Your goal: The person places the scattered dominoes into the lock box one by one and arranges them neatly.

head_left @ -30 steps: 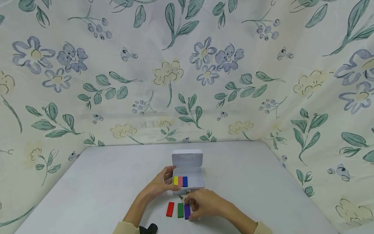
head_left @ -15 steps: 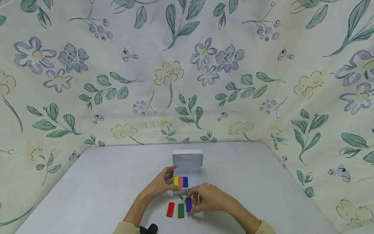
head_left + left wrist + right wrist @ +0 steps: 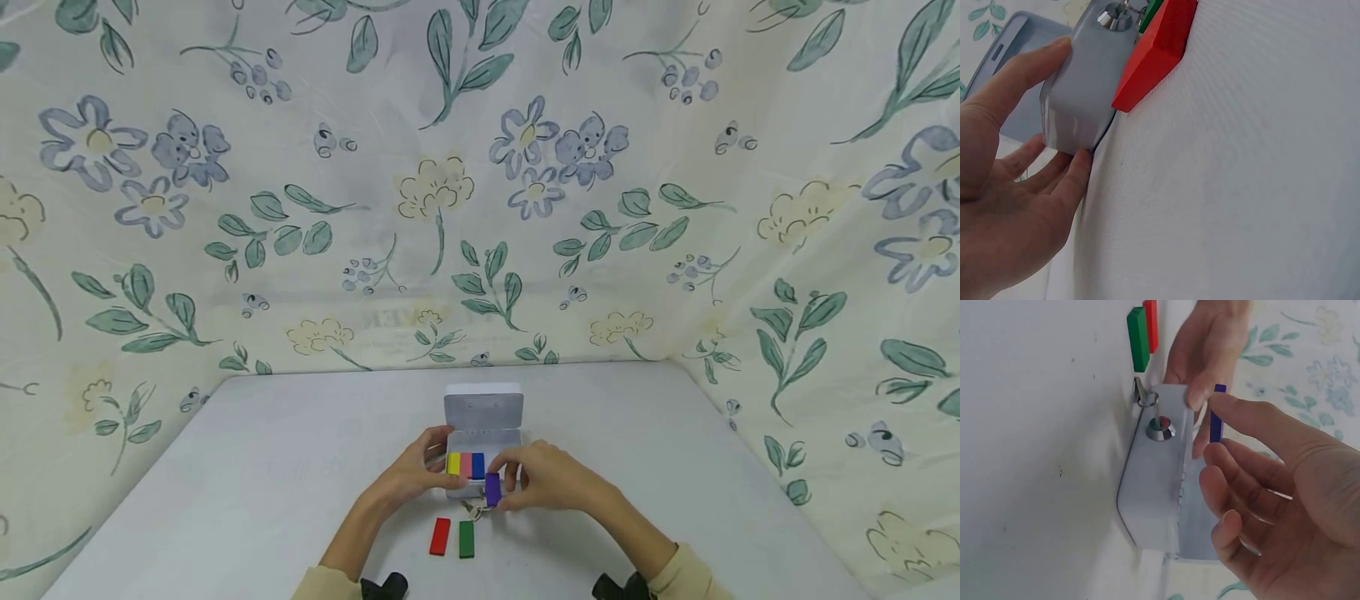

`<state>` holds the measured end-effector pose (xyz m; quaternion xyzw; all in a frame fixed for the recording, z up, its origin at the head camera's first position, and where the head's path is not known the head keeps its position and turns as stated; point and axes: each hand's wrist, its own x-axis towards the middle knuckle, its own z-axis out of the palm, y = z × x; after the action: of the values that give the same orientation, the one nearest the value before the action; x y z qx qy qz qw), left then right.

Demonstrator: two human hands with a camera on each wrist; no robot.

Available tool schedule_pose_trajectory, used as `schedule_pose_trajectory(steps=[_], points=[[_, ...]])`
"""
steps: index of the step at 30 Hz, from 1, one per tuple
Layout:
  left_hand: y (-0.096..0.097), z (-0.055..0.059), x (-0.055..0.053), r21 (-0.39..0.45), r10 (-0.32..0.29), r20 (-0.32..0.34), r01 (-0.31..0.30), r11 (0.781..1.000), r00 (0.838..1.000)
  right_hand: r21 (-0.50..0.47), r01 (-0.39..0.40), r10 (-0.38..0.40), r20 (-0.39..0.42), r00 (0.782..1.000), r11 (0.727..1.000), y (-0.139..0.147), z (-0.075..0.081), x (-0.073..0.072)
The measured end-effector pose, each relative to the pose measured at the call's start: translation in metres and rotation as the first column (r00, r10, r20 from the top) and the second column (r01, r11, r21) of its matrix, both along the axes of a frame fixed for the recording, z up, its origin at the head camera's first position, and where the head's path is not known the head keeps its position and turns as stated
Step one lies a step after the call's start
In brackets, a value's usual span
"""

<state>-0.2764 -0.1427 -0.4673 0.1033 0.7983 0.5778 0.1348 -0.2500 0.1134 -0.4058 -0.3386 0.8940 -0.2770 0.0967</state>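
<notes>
A small light-grey metal cash box point(image 3: 483, 410) stands on the table with its lid raised. My left hand point(image 3: 408, 477) grips its left end, thumb over the front rim and fingers against the side wall point(image 3: 1075, 119). Yellow point(image 3: 453, 464), pink point(image 3: 466, 465) and blue point(image 3: 477, 465) blocks stand side by side inside at the left. Between thumb and fingers, my right hand point(image 3: 551, 477) pinches a purple block point(image 3: 492, 490), upright at the box's front edge. In the right wrist view the block point(image 3: 1216, 415) is held above the level of the rim.
A red block point(image 3: 440, 536) and a green block point(image 3: 467, 540) lie on the white table point(image 3: 300, 467) in front of the box. Keys on a ring point(image 3: 1147, 399) hang from the front lock point(image 3: 1161, 429). A flowered cloth point(image 3: 480, 208) surrounds the table's back and sides.
My right hand has lifted the purple block from beside the green one and carried it forward to the box's front edge. My left hand stays on the box.
</notes>
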Motion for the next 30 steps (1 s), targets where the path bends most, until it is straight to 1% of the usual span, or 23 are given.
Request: schedule_pose_trajectory(steps=[5,15,21,30], points=[[0.001,0.001,0.0,0.018,-0.009,-0.008,0.009,1.0,1.0,-0.004,0.01,-0.01,-0.015,1.0,1.0,0.003,-0.001,-0.006],[0.001,0.001,-0.001,0.027,-0.013,-0.012,0.013,1.0,1.0,-0.025,0.047,-0.047,-0.005,0.999,0.999,0.007,-0.005,-0.012],[0.002,0.002,0.0,0.026,-0.005,-0.013,0.005,1.0,1.0,-0.036,0.043,-0.043,-0.018,0.999,0.998,0.01,-0.008,-0.018],[0.0,0.0,0.0,0.01,-0.001,0.003,0.001,1.0,1.0,-0.055,0.039,-0.041,-0.027,0.999,0.998,0.011,-0.01,-0.026]])
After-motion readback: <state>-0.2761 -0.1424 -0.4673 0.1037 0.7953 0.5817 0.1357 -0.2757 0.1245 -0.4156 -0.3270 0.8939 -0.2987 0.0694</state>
